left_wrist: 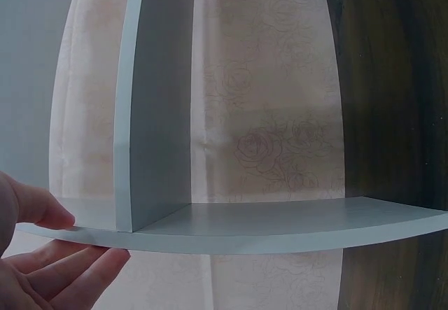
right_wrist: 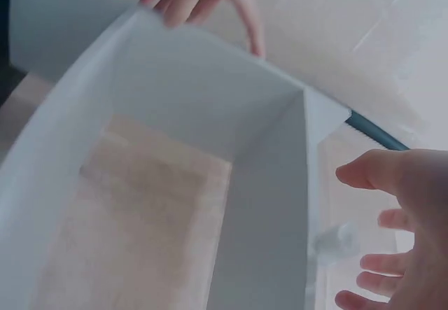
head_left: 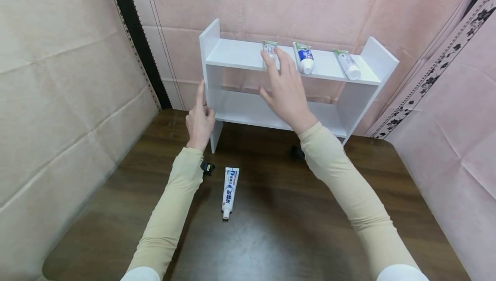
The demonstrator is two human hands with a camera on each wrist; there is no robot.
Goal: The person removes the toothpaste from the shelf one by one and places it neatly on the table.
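Observation:
A white two-tier shelf (head_left: 252, 105) stands on the table. My left hand (head_left: 200, 121) holds its left side panel, the thumb on one face and the fingers (left_wrist: 77, 271) on the other. My right hand (head_left: 286, 94) is in front of the top board with its fingers spread and nothing held. Behind its fingertips a toothpaste tube (head_left: 270, 47) lies on that board, partly hidden in the head view. To its right lie a blue-labelled toothpaste tube (head_left: 305, 57) and a pale toothpaste tube (head_left: 348, 64), caps forward.
Another white toothpaste tube (head_left: 230, 190) lies on the dark wooden table (head_left: 248, 246), cap towards me. A small black object (head_left: 296, 152), partly hidden by the right sleeve, is below the shelf. Pink cloth (head_left: 310, 5) hangs behind, with cloth on both sides.

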